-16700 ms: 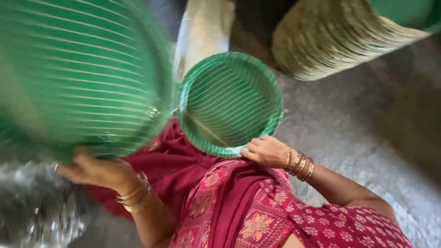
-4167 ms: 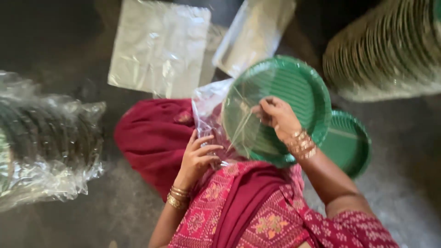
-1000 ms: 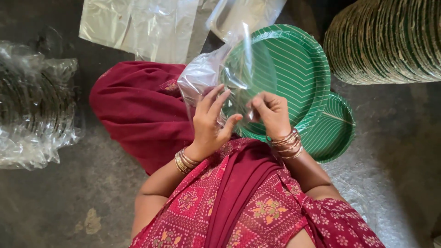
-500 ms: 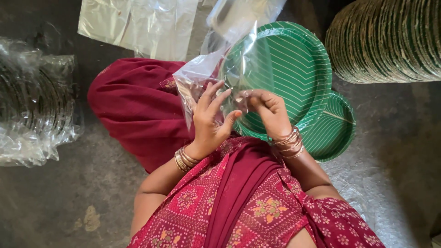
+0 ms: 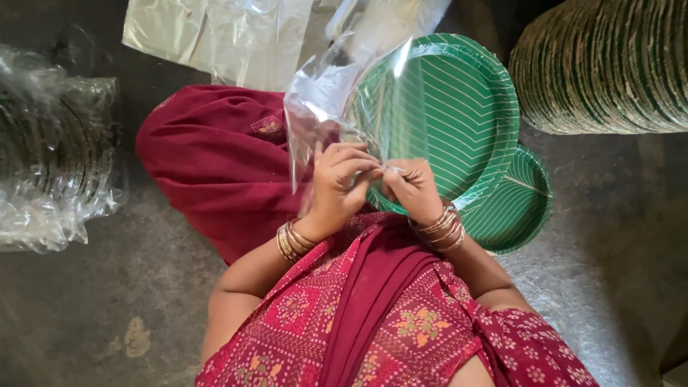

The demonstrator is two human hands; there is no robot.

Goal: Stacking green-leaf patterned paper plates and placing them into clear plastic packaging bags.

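Green plates with pale chevron stripes; clear bag; my maroon cloth; my gold bangles; grey floor.

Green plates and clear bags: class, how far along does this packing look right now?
Done: a wrapped stack lies at the left. In hand: left hand and right hand pinch the edge of a clear bag against a green plate; another plate lies beneath. Left: a loose plate stack and spare bags.
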